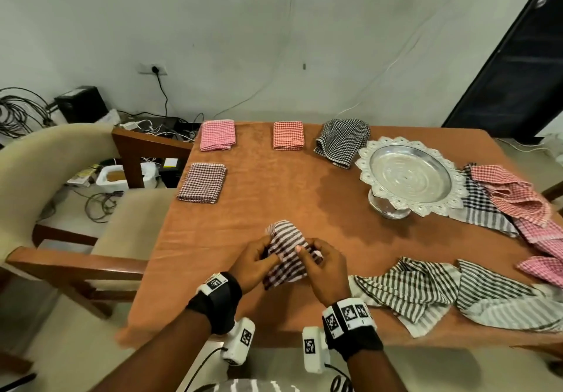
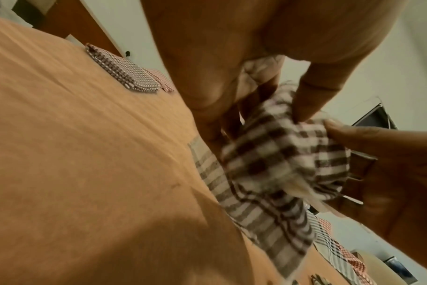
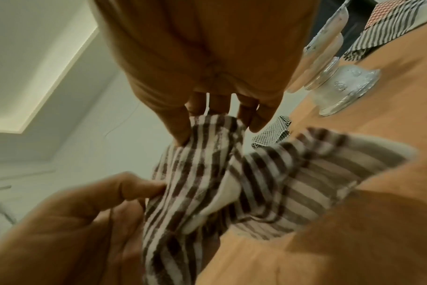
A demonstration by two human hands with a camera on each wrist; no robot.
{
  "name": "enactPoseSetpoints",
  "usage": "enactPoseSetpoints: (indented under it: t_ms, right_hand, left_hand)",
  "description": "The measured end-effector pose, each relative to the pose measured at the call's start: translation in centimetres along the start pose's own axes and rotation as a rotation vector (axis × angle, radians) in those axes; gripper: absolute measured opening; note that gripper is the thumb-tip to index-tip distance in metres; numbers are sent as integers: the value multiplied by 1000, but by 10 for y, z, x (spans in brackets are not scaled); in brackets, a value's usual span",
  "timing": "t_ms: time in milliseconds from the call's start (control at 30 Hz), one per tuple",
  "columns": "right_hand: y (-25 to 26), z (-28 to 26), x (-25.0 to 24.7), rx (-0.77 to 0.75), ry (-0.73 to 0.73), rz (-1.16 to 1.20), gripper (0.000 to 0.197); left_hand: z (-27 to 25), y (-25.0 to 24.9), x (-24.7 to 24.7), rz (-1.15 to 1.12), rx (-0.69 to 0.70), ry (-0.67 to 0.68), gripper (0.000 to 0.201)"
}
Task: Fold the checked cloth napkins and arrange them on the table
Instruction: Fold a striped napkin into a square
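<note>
A crumpled brown-and-white checked napkin (image 1: pixel 286 254) is bunched at the table's near middle, partly lifted. My left hand (image 1: pixel 254 262) pinches its left side, thumb against fingers. My right hand (image 1: pixel 324 266) pinches its right side; in the right wrist view its fingertips (image 3: pixel 181 135) clamp the napkin (image 3: pixel 207 183). In the left wrist view the napkin (image 2: pixel 280 160) hangs from both hands down onto the cloth. Folded napkins lie at the far left: pink (image 1: pixel 217 134), orange (image 1: pixel 288 135), dark brown (image 1: pixel 202 182). A black-checked napkin (image 1: pixel 342 141) lies loosely folded.
A silver pedestal tray (image 1: pixel 405 175) stands at the right on the orange tablecloth (image 1: pixel 274 187). Unfolded napkins are heaped at the right edge (image 1: pixel 518 205) and a striped one (image 1: pixel 441 291) lies near my right wrist. A cushioned chair (image 1: pixel 61 190) stands to the left.
</note>
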State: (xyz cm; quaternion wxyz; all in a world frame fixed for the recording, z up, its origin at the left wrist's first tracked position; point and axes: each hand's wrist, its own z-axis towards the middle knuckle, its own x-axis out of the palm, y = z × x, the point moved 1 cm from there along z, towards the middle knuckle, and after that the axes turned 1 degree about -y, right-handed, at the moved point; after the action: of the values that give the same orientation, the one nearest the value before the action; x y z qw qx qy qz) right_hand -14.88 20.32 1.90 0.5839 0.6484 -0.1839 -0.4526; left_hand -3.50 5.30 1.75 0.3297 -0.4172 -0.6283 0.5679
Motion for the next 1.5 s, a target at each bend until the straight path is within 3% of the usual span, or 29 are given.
enactPoseSetpoints:
  t_ms: [100, 167, 267, 300, 367, 433, 467, 567, 633, 700, 800, 900, 967, 1067, 1167, 1233, 1300, 1367, 1500]
  right_hand:
    - [18, 13, 1, -6, 35, 129, 12]
    - [41, 23, 0, -36, 158, 230, 17]
    - [72, 33, 2, -85, 393, 306, 17]
    - [83, 36, 1, -96, 437, 313, 18]
    - [97, 43, -4, -108, 462, 306, 17]
    - [103, 48, -15, -108, 402, 278, 14]
    - [103, 51, -23, -103, 344, 261, 12]
    - [103, 58, -45, -134, 169, 152, 13]
    - [101, 65, -52, -202, 23, 9, 25]
    - [99, 73, -56, -255, -165, -89, 33]
    - [98, 82, -61, -388, -397, -240, 34]
    - [87, 78, -60, -405, -419, -217, 33]
    - [72, 65, -56, -418, -426, -226, 35]
    - [28, 42, -49, -270, -250, -382, 34]
    - [-32, 19, -44, 11, 210, -746, 35]
    - [-53, 6, -39, 117, 384, -864, 42]
    - [-49, 1, -34, 121, 397, -779, 37]
    - [-31, -4, -22, -2, 363, -542, 35]
    - [28, -3, 22, -118, 490, -80, 58]
  left_hand:
    - [1, -2, -25, 44, 17, -55, 39]
    - [2, -15, -44, 166, 95, -107, 59]
    - [12, -37, -59, 424, 267, 160, 81]
    - [16, -44, -60, 494, 293, 256, 77]
    - [24, -54, -66, 499, 267, 317, 57]
    - [29, -65, -75, 387, 264, 296, 26]
    - [30, -70, -80, 339, 268, 300, 21]
    - [37, -85, -97, 409, 325, 319, 27]
    - [46, -92, -112, 562, 369, 310, 26]
    - [57, -95, -129, 687, 443, 198, 19]
    - [66, -103, -148, 695, 575, -93, 10]
    - [57, -107, -148, 647, 696, -260, 11]
    - [47, -96, -143, 667, 724, -240, 13]
    - [27, -51, -135, 694, 630, -73, 14]
    - [4, 3, -123, 780, 446, 129, 13]
    - [-10, 27, -112, 791, 344, 218, 9]
    - [-23, 36, -101, 737, 290, 242, 12]
    - [-27, 31, -92, 671, 284, 220, 9]
    - [-13, -7, -74, 563, 379, 156, 8]
